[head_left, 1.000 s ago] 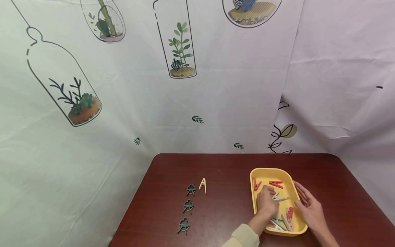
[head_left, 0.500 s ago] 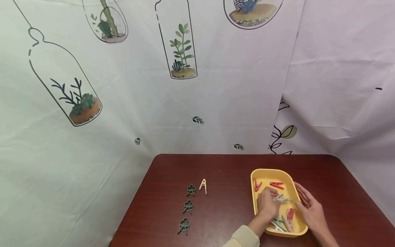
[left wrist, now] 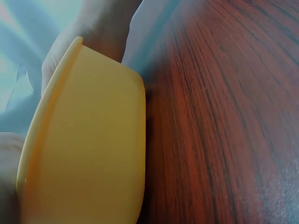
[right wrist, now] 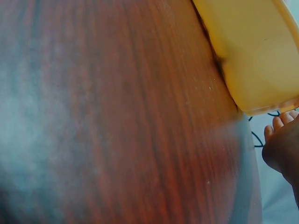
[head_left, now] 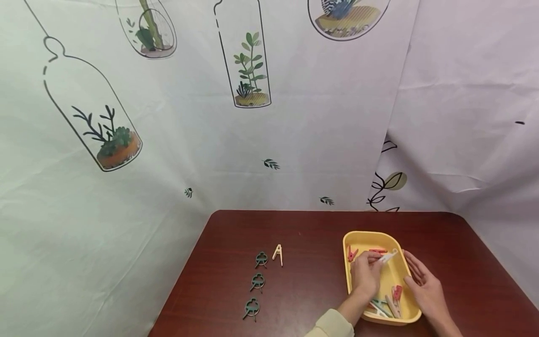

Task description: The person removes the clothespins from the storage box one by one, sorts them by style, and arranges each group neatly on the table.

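In the head view my left hand (head_left: 365,275) reaches over the yellow tray (head_left: 347,271) and pinches a white clothespin (head_left: 387,257) between thumb and fingers. My right hand (head_left: 425,285) holds the tray's right side, thumb at the rim and fingers along the outer wall. Inside the tray lie a red clothespin (head_left: 352,254) at the far left and another red one behind the white clothespin. A green clothespin (head_left: 381,304) and several others lie at the near end. The left wrist view is mostly filled by the tray's outer wall (left wrist: 98,130).
On the left of the dark red-brown table (head_left: 311,281) three green clips (head_left: 261,259) form a column. A cream clothespin (head_left: 278,253) lies beside the farthest one. A patterned white cloth (head_left: 320,140) hangs behind the table.
My left hand has picked up the white clothespin from the middle of the tray and raised it, ring end pointing away. The right hand stays at the tray's side.
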Demonstrator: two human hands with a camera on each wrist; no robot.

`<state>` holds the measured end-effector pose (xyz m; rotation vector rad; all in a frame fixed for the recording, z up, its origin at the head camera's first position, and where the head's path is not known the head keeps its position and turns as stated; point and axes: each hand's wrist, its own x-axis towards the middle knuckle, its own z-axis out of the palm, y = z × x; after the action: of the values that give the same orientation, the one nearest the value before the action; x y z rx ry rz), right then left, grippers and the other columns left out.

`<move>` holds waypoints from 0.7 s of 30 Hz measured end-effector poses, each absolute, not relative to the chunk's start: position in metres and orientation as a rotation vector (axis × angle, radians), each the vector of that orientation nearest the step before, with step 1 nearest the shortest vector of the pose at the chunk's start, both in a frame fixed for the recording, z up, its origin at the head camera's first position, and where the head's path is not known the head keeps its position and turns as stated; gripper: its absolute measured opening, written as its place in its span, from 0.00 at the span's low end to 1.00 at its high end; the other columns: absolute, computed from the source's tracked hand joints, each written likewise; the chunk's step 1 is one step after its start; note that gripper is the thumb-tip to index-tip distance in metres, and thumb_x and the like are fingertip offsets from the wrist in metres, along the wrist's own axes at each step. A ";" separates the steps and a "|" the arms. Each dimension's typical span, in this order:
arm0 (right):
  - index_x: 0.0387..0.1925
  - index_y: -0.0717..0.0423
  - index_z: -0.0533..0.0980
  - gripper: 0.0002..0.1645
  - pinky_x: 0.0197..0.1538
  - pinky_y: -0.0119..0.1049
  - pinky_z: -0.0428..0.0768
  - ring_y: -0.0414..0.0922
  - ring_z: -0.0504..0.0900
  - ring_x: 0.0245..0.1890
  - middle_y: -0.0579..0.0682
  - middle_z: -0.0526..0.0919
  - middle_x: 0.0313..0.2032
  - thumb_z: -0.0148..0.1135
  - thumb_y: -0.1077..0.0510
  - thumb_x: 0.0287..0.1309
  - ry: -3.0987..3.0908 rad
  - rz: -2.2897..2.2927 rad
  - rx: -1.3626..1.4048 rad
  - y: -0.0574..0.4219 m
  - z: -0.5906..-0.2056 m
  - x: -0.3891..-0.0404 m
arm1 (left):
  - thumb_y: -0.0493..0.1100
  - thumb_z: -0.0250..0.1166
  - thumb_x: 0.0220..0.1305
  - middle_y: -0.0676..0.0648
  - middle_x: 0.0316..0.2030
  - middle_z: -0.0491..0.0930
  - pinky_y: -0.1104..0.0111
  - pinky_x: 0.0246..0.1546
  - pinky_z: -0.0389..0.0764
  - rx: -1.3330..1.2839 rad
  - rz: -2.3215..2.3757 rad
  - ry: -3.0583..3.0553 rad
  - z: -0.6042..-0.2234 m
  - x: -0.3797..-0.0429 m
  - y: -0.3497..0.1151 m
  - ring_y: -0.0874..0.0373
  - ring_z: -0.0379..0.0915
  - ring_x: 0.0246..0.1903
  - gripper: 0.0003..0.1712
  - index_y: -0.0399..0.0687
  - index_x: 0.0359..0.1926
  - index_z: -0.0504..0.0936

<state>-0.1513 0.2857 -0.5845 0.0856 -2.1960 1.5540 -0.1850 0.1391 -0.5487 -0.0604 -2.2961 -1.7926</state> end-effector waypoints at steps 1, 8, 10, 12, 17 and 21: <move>0.75 0.70 0.66 0.34 0.58 0.13 0.69 0.16 0.69 0.61 0.31 0.73 0.68 0.57 0.77 0.69 -2.199 1.557 0.082 0.286 -0.585 -0.151 | 0.32 0.76 0.62 0.60 0.31 0.87 0.76 0.34 0.81 -0.075 -1.805 -2.273 -0.549 -0.186 0.139 0.73 0.79 0.32 0.07 0.50 0.36 0.90; 0.75 0.71 0.65 0.35 0.57 0.13 0.70 0.16 0.70 0.61 0.29 0.73 0.67 0.57 0.78 0.68 -2.192 1.565 0.090 0.287 -0.586 -0.153 | 0.33 0.74 0.65 0.58 0.32 0.89 0.78 0.33 0.82 -0.133 -1.863 -2.159 -0.551 -0.191 0.140 0.72 0.82 0.33 0.05 0.49 0.38 0.92; 0.75 0.71 0.65 0.35 0.57 0.13 0.70 0.16 0.70 0.61 0.29 0.74 0.67 0.58 0.78 0.68 -2.184 1.569 0.097 0.287 -0.586 -0.154 | 0.33 0.74 0.65 0.58 0.32 0.89 0.78 0.33 0.83 -0.139 -1.877 -2.141 -0.550 -0.192 0.139 0.72 0.83 0.33 0.05 0.49 0.38 0.92; 0.75 0.71 0.65 0.35 0.57 0.13 0.70 0.16 0.70 0.61 0.28 0.73 0.67 0.57 0.78 0.68 -2.183 1.572 0.103 0.287 -0.586 -0.154 | 0.33 0.74 0.65 0.58 0.32 0.89 0.77 0.33 0.83 -0.134 -1.895 -2.125 -0.549 -0.192 0.139 0.72 0.83 0.33 0.05 0.48 0.38 0.92; 0.76 0.71 0.64 0.35 0.58 0.13 0.70 0.16 0.70 0.62 0.27 0.73 0.67 0.56 0.78 0.68 -2.187 1.585 0.110 0.287 -0.586 -0.153 | 0.32 0.75 0.65 0.57 0.32 0.89 0.76 0.33 0.84 -0.118 -1.956 -2.070 -0.549 -0.194 0.139 0.71 0.82 0.31 0.06 0.48 0.38 0.92; 0.76 0.71 0.64 0.35 0.57 0.12 0.70 0.16 0.69 0.62 0.26 0.73 0.66 0.56 0.78 0.68 -2.192 1.587 0.108 0.287 -0.586 -0.152 | 0.33 0.74 0.65 0.56 0.31 0.90 0.76 0.32 0.85 -0.146 -1.981 -2.012 -0.550 -0.195 0.139 0.70 0.83 0.30 0.05 0.46 0.38 0.93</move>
<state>-0.1518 0.2871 -0.5860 0.1078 -2.1923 1.5866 -0.1946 0.1393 -0.5505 -0.1465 -2.0123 -1.9813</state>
